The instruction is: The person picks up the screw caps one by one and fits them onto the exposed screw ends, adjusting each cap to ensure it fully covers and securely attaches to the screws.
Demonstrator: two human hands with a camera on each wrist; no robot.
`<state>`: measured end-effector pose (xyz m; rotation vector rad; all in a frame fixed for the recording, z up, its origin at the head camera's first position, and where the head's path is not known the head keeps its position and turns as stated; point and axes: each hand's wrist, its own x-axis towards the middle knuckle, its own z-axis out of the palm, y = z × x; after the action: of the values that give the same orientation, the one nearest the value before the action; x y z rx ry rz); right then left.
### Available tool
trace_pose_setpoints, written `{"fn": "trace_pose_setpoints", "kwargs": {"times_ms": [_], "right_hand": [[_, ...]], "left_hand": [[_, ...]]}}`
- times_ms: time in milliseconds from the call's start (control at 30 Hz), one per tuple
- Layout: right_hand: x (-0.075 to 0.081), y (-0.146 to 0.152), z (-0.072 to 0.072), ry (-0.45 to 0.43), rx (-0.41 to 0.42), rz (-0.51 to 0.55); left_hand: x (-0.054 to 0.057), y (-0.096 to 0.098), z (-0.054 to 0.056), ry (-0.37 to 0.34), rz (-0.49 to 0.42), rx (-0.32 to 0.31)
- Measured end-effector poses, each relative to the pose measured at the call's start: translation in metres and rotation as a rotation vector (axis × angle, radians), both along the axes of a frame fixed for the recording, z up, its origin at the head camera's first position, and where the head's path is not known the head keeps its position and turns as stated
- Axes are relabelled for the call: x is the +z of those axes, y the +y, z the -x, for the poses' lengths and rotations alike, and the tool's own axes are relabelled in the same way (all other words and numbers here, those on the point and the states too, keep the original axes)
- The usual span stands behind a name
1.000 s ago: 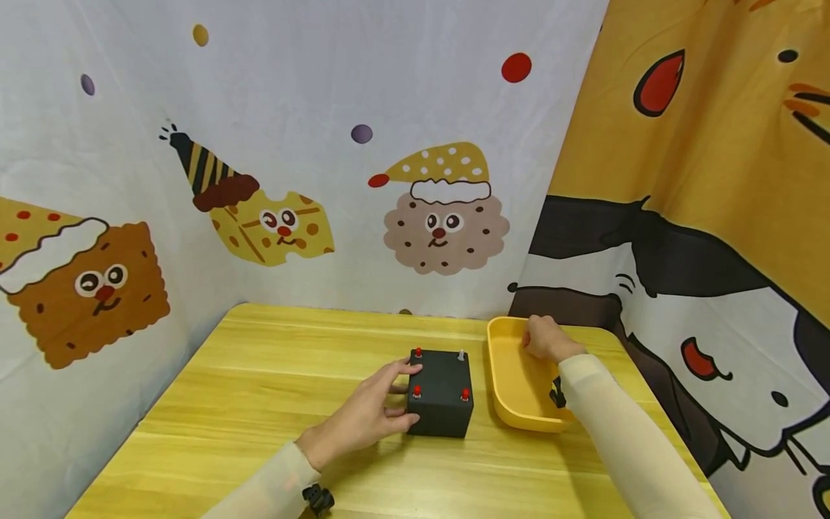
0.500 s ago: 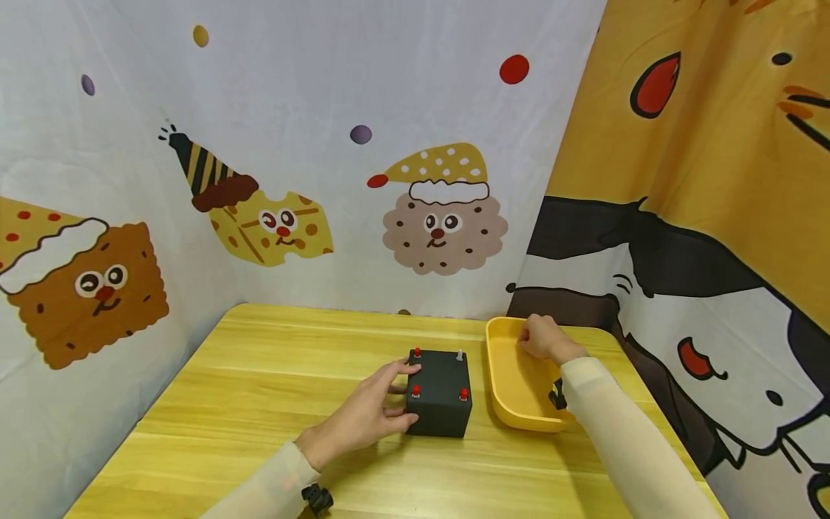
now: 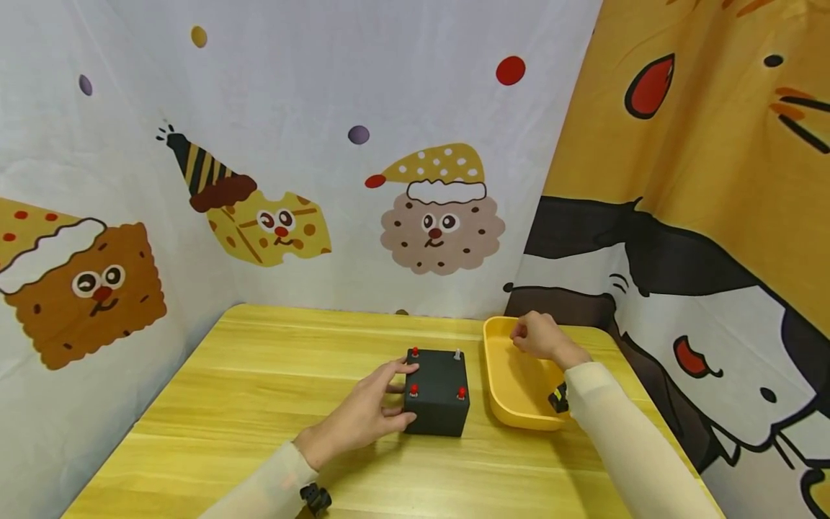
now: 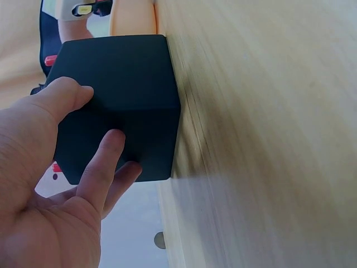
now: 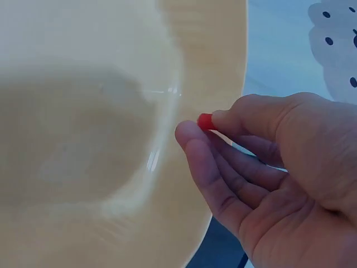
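Observation:
A black box [image 3: 436, 393] stands on the table, with a small red cap on three of its top corners. The bare metal post [image 3: 457, 355] at its far right corner has no cap on it. My left hand [image 3: 363, 411] holds the box by its left side, thumb at the near edge and fingers against the side and top. Over the far end of the yellow tray [image 3: 519, 418], my right hand [image 3: 546, 337] pinches a small red cap [image 5: 206, 121] between thumb and fingertips. That cap is hidden in the head view.
The light wooden table [image 3: 259, 404] reaches back to a cartoon-printed cloth [image 3: 292, 86]. Another printed cloth [image 3: 713, 216] hangs along the right side. The tray stands just right of the box, its raised rim beneath my right forearm.
My right hand has lifted a little and shifted slightly left within the tray. My left hand stays on the box.

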<state>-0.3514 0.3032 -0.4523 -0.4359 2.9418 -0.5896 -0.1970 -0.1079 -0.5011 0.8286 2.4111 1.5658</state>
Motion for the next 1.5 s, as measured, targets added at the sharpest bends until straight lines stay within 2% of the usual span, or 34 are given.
{"fn": "trace_pose_setpoints", "kwargs": {"times_ms": [267,500,833,1067,1267,1500], "right_hand": [[0.006,-0.005,-0.011,0.045,0.008,0.038],[0.010,-0.009,-0.021,0.037,0.014,0.073],[0.013,-0.017,-0.037,0.130,0.027,0.104],[0.016,-0.023,-0.046,0.127,0.025,0.137],[0.020,-0.028,-0.051,0.158,0.049,0.151],[0.024,-0.028,-0.059,0.186,0.035,0.160]], "left_hand": [[-0.003,-0.001,-0.001,0.000,-0.005,0.003],[-0.004,-0.001,-0.002,0.008,0.000,0.005],[-0.004,-0.002,-0.004,0.007,0.005,0.005],[-0.002,-0.002,-0.003,0.012,0.013,-0.002],[-0.002,-0.003,-0.002,0.022,0.012,0.004],[0.000,-0.001,0.000,0.041,0.024,0.007]]}}
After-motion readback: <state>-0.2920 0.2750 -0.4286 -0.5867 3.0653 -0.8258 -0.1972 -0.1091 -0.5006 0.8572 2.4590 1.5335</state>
